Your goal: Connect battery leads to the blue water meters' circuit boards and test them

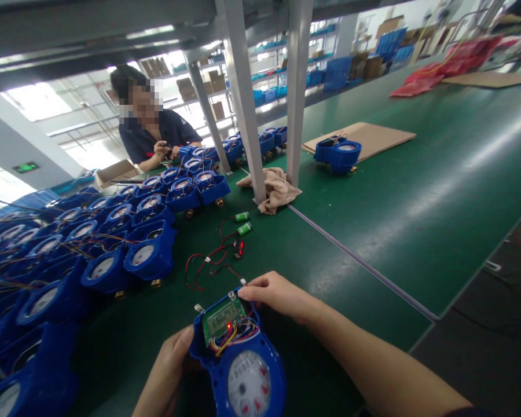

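Observation:
A blue water meter (272, 360) with its electronics box uncovered sits low in the middle. Inside the box are a green circuit board with a lit display (223, 317), a glowing red LED and several coloured wires. My left hand (173, 356) is closed around the meter's left side, its fingertips hidden behind the housing. At the box's upper right corner, my right hand (275, 292) pinches a small white connector (243, 282). From this plug, thin red and black wires run to a small black module with red lit digits (238, 249). Two green batteries (244, 229) lie beyond it.
Rows of blue meters (147, 255) crowd the left side. Metal posts (297, 92) rise beside a crumpled beige cloth (273, 188). Another meter (338, 153) stands by a cardboard sheet (382, 138) at right. Across the table, a person (151, 127) works with both hands.

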### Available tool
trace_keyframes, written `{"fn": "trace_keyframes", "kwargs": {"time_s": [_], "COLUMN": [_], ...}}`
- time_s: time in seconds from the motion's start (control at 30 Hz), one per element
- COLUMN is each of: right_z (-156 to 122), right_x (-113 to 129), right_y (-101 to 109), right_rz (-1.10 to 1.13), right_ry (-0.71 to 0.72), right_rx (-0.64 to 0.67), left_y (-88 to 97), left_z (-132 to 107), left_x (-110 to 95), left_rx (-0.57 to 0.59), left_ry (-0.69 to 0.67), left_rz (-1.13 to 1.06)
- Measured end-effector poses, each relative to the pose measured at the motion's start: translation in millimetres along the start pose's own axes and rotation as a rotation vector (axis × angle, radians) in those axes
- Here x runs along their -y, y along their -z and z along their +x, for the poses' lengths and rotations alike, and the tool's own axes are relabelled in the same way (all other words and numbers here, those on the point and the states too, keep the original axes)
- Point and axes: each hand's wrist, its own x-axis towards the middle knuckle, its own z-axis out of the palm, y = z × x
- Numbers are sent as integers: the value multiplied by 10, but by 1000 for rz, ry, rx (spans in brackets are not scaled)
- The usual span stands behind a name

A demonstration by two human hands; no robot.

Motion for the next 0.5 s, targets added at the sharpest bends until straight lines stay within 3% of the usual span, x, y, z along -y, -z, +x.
{"fn": "trace_keyframes", "kwargs": {"time_s": [0.13, 0.5], "right_z": [10, 19], "right_x": [-31, -69], "right_y": [2, -7], "right_rz": [-17, -45], "right_ry": [-8, -5], "right_rx": [-9, -17], "left_y": [7, -10], "left_z": [-12, -11], "left_x": [-10, 15], "left_rx": [52, 31], "left_ry": [7, 3], "left_rz": [-4, -27]}}
